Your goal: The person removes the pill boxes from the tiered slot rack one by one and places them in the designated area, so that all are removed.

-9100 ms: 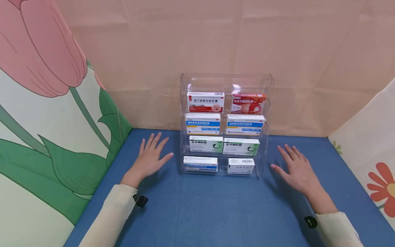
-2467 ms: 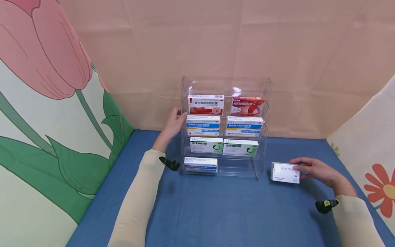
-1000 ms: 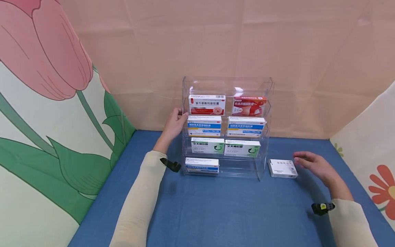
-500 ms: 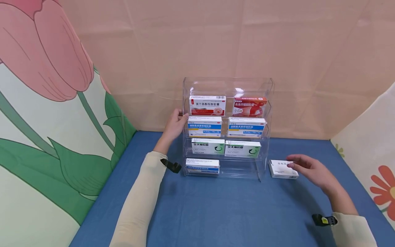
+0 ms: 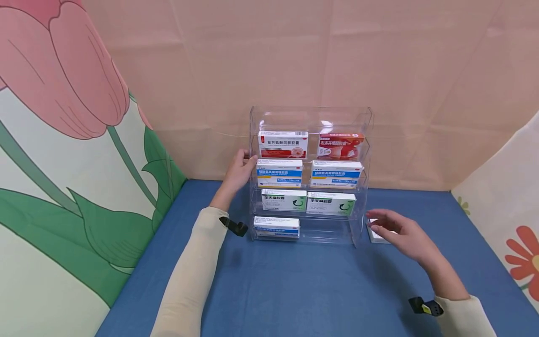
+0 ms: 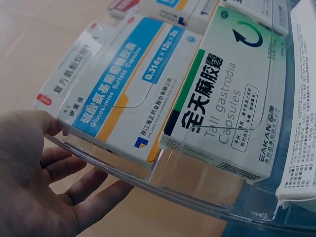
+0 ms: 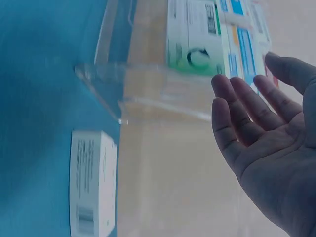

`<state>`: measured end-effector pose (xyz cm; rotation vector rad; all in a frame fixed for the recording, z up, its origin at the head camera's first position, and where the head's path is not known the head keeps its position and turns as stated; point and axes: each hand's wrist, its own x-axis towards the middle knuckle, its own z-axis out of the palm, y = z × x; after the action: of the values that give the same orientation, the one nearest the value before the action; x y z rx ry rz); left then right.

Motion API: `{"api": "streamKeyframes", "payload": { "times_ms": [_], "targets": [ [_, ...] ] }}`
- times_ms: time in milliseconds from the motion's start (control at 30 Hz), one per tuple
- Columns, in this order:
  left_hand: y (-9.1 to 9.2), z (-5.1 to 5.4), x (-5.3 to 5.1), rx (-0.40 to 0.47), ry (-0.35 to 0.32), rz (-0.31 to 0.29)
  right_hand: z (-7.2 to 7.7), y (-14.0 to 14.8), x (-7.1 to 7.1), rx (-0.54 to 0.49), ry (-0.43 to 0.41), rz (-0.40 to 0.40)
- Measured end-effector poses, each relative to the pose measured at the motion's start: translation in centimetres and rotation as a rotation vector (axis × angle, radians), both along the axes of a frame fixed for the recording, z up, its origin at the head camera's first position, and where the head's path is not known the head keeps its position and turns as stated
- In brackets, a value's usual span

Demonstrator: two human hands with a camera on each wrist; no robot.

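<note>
Left hand [image 5: 236, 174] grips rack [image 5: 326, 231]; right hand [image 5: 400, 233] loosely spread, holding nothing. Loose box [image 7: 93, 182]: likely light, stiff; pinch ends.

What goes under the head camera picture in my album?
Left hand holds a clear rack of medicine boxes, empty right hand near the rack's other side.

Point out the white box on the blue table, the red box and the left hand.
White box [image 7: 90, 183]: right wrist view, printed face.
Red box [image 5: 340, 147]: head view, front face.
Left hand [image 5: 236, 174]: head view, back of hand.
</note>
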<state>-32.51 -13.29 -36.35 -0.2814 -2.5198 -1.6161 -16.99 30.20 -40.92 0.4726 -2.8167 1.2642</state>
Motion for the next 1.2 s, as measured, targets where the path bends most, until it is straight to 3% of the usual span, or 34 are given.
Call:
{"api": "streamKeyframes", "payload": {
  "times_ms": [800, 1200],
  "targets": [
    [-0.2, -0.5, -0.3, -0.021, 0.014, 0.002, -2.6, -7.8, -1.7, -0.091, 0.013, 0.072],
    [-0.1, -0.1, -0.2, 0.004, -0.018, -0.019, -3.6, -10.6, -2.6, -0.146, 0.038, 0.085]
  ]
}}
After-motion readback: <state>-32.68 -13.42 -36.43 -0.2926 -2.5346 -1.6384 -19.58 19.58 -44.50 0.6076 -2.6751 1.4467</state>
